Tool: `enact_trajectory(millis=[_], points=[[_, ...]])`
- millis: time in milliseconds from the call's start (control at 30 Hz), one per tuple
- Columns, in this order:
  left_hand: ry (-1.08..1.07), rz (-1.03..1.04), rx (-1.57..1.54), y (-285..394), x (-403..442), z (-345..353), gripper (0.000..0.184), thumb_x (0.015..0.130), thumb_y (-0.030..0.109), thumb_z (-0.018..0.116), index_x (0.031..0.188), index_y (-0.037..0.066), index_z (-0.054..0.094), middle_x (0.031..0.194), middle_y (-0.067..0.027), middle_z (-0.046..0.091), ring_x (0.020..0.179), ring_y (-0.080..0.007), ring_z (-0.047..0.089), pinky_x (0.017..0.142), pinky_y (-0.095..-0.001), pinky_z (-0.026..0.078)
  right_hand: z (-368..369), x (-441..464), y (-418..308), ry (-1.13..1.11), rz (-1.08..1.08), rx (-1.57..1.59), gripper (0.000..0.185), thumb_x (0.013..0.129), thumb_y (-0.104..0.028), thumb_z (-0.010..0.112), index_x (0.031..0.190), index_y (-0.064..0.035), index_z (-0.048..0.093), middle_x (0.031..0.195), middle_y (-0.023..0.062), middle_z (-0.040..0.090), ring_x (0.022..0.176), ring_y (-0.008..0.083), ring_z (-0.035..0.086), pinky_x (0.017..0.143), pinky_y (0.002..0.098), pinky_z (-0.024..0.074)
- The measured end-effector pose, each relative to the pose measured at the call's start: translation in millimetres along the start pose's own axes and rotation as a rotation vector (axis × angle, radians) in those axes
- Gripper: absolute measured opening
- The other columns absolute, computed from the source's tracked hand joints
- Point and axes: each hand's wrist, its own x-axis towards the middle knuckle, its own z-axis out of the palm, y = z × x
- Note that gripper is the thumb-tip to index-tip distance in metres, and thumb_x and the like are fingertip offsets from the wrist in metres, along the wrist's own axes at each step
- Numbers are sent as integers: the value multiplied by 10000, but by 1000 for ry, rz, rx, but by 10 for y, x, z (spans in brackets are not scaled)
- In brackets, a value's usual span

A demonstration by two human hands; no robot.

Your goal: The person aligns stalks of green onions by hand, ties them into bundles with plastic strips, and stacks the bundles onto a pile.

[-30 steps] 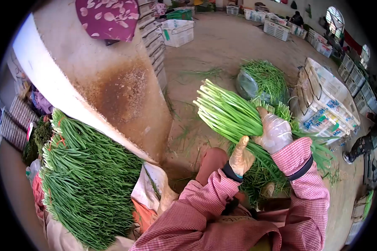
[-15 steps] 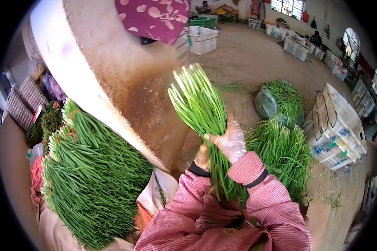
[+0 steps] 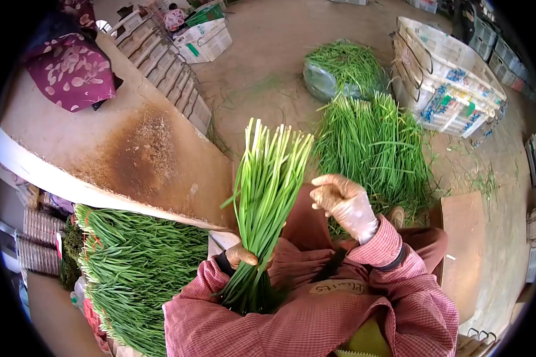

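Observation:
My left hand (image 3: pixel 243 256) is closed around the lower part of a bunch of garlic chives (image 3: pixel 271 190). The pale cut ends point up and fan out, and the green leaves hang over my lap. To the right of the bunch, apart from it, is my right hand (image 3: pixel 345 205) in a thin clear glove. Its fingers are loosely bent, with nothing visible between them. A large pile of chives (image 3: pixel 143 262), tied in bundles with red bands, lies to my left. Loose chives (image 3: pixel 375 149) stand heaped in front of my right hand.
A stained board (image 3: pixel 178 178) slants across the left, with a purple patterned cloth (image 3: pixel 74 71) at its far end. A plastic bag of greens (image 3: pixel 345 68) sits on the floor ahead. Stacked white crates (image 3: pixel 452 77) stand at the right, beyond a flat brown board (image 3: pixel 463 250).
My right hand has let go of the bunch and moved away to the right. The bunch is lower and more upright, in my left hand alone. The view has turned down and right.

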Motion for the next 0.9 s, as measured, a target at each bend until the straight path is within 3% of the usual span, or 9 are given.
enact_trajectory(millis=[67, 100, 300, 500, 600, 700, 767, 867, 900], points=[[45, -69, 133, -199, -108, -52, 978, 604, 138, 733, 1380, 133, 137, 656, -40, 470, 549, -146, 443, 526, -274, 368, -15, -42, 112, 88, 14, -86, 365, 742, -138, 687, 999, 55, 514, 693, 34, 585, 605, 88, 530, 575, 207, 456], [101, -95, 21, -289, -160, -32, 615, 549, 119, 762, 1100, 36, 501, 830, -96, 588, 653, -185, 558, 540, -276, 455, -9, -74, 96, 23, 88, -204, 394, 723, -137, 703, 994, 68, 504, 662, 41, 572, 553, 92, 519, 523, 209, 447], [128, -91, 28, -510, -204, 206, 591, 573, 124, 764, 1094, 32, 501, 821, -91, 577, 659, -184, 558, 548, -275, 461, -182, -217, 267, -84, 491, -21, 278, 835, -78, 540, 1049, 92, 490, 667, 114, 592, 479, 124, 551, 419, 210, 443], [165, -232, -60, -681, -146, 492, 595, 586, 134, 759, 1110, 36, 494, 820, -64, 559, 729, -161, 529, 654, -268, 432, -1190, -228, 583, 349, -90, -976, 270, 792, -73, 581, 1054, -20, 542, 762, 134, 619, 543, 158, 584, 438, 212, 471], [140, -278, -72, -752, -85, 565, 598, 588, 132, 757, 1115, 36, 492, 821, -58, 555, 750, -156, 521, 682, -264, 422, -1993, 10, 152, 571, 601, -1302, 348, 777, -230, 607, 1073, -56, 549, 1023, 160, 587, 843, 220, 610, 628, 294, 519], [109, -235, 86, -759, -76, 450, 624, 598, 48, 735, 1166, 43, 474, 935, -64, 567, 855, -164, 519, 779, -287, 411, -1503, -295, -117, 589, -233, -1797, 461, 752, -354, 614, 1101, -62, 540, 1210, 137, 484, 1150, 232, 441, 938, 396, 367], [175, -302, 193, -698, -9, 645, 694, 579, 29, 737, 1207, 39, 441, 1028, -80, 551, 933, -189, 510, 840, -312, 394, -1001, -263, -102, -265, -52, -1544, 762, 689, -602, 545, 1275, -139, 396, 1375, 85, 293, 1300, 250, 155, 1070, 383, 61], [180, -324, 380, -610, 131, 810, 776, 558, -44, 726, 1257, 38, 400, 1235, -105, 467, 1122, -221, 441, 964, -345, 335, -902, -95, 430, -304, -88, -1474, 714, 745, -560, 497, 1296, -128, 354, 1416, 70, 205, 1318, 239, 109, 1062, 448, 62], [175, -324, 375, -605, 146, 884, 778, 557, -46, 725, 1259, 37, 398, 1239, -108, 464, 1130, -223, 435, 968, -346, 333, -907, -89, 639, -191, -130, -2115, 614, 751, -476, 490, 1256, -142, 386, 1376, 65, 265, 1276, 217, 184, 1049, 440, 112]])
